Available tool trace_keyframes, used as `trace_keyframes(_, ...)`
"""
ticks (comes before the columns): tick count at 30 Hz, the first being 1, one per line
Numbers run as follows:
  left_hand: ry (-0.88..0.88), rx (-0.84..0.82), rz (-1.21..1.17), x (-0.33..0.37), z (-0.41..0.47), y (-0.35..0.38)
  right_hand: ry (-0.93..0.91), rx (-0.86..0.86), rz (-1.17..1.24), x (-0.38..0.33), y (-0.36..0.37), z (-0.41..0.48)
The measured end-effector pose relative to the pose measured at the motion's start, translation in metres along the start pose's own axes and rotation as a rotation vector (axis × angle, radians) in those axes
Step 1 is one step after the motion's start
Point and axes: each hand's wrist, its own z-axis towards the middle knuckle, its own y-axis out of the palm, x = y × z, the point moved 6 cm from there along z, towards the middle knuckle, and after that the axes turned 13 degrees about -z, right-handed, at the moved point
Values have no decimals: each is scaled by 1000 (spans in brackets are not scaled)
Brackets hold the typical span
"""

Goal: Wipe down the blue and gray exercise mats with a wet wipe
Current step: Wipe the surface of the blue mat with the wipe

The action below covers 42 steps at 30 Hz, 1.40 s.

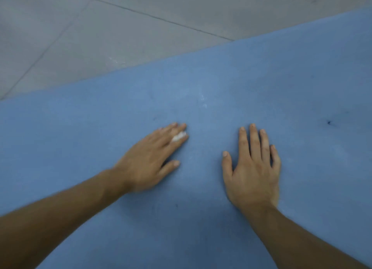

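Blue mat (261, 83) lies flat on floor (100, 27). Long axis runs L-R across view, tilted up toward the right. Far edge goes from mid-left to upper right; both ends out of frame, so can't tell which end is which. Gray mat not in shot.

Surface: mat is matte blue w/ pale white scuffs (203, 101) near its middle and a small dark mark (329, 122) toward its right side. Floor beyond mat's far edge is gray tile w/ thin dark joint lines (141, 12) and a few white specks (114, 60) just off the mat edge. Nothing else of the room in view.

Wet wipe (178, 137): only a small white bit shows, poking up between two fingers of left hand (149, 164), near the fingertips. Rest is hidden under the hand, if there is any. It sits on the mat's near half, left of mat centre.

Hands: left is palm-down on mat, fingers extended and close together, pointing up-right, slightly motion-blurred, pressing wipe to the mat. Right hand (253, 168) is palm-down flat on mat, fingers straight and a bit spread, holding nothing. It lies beside the left hand w/ bare mat between; wipe is clear of it.
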Motion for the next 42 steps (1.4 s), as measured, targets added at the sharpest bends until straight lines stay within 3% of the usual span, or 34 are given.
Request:
trace_keyframes(5, 138, -35, 92, 38, -71, 32, -13, -47, -17, -1, 3, 1)
trace_keyframes(10, 179, -94, 135, 11, -67, 14, -22, -61, -19, -1, 3, 0)
trace_keyframes(18, -350, 136, 32, -128, -4, -75, -22, -55, -16, -2, -1, -1)
trace_keyframes(21, -450, 196, -23, -146, -5, -80, -23, -55, -17, -2, 2, -1)
trace_keyframes(28, -322, 155, 3, -103, -44, -44, -53, -109, -22, -2, 7, 1)
trace_keyframes(33, -254, 109, 2, -46, -88, -10, -162, -301, -82, -1, -2, -21)
trace_keyframes(38, -226, 98, -21, -4, -127, 19, -229, -424, -136, -28, -17, -103)
trace_keyframes(42, -214, 82, -55, 14, -143, 34, -253, -601, -191, -39, -18, -105)
